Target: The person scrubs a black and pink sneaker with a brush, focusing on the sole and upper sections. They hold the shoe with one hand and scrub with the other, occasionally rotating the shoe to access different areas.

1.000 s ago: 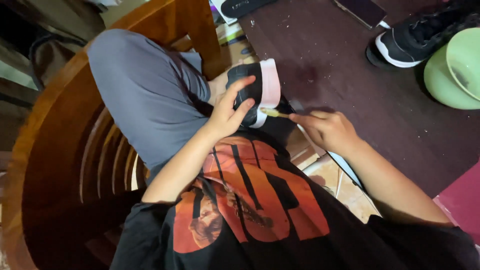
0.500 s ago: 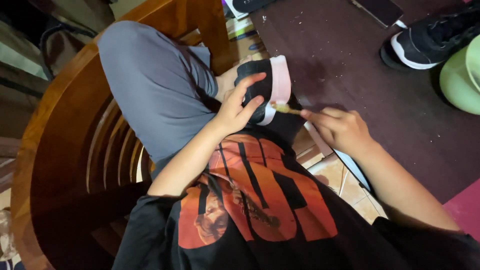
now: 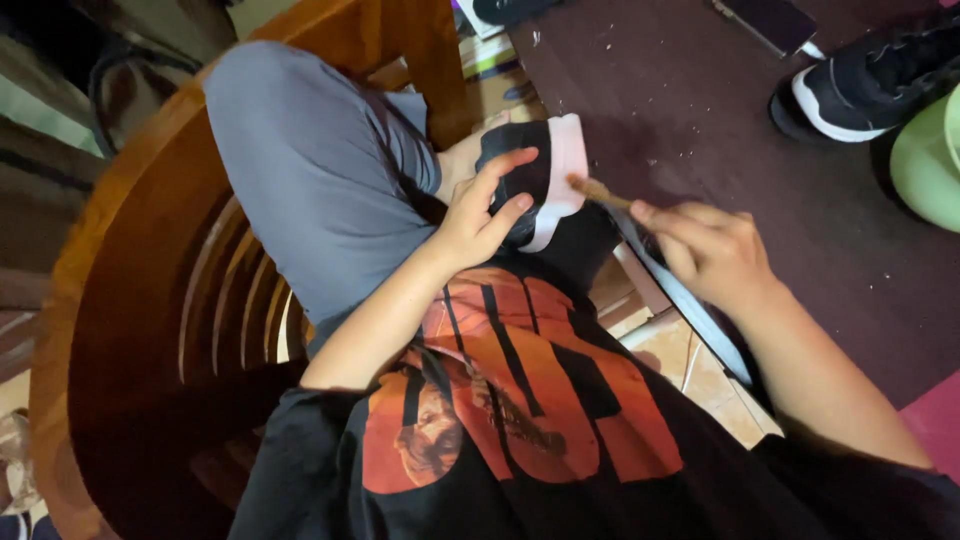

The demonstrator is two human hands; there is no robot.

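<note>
I sit in a curved wooden chair [image 3: 120, 330] and look down at my lap. My left hand [image 3: 478, 205] grips a black shoe with a pale pink sole [image 3: 555, 180], held against my raised grey-trousered knee. My right hand [image 3: 705, 245] pinches a thin wooden stick or small brush [image 3: 598, 190]. Its tip touches the pink sole edge of the shoe. My black shirt with an orange print fills the lower part of the view.
A dark maroon mat [image 3: 700, 110] covers the floor ahead, speckled with light crumbs. A second black shoe with a white sole [image 3: 865, 85] lies at the upper right, beside a pale green basin [image 3: 930, 160]. A dark flat phone-like thing [image 3: 770, 22] lies at the top.
The view shifted slightly. My right hand moved the stick's tip up along the pink sole, and my left hand kept its hold on the shoe.
</note>
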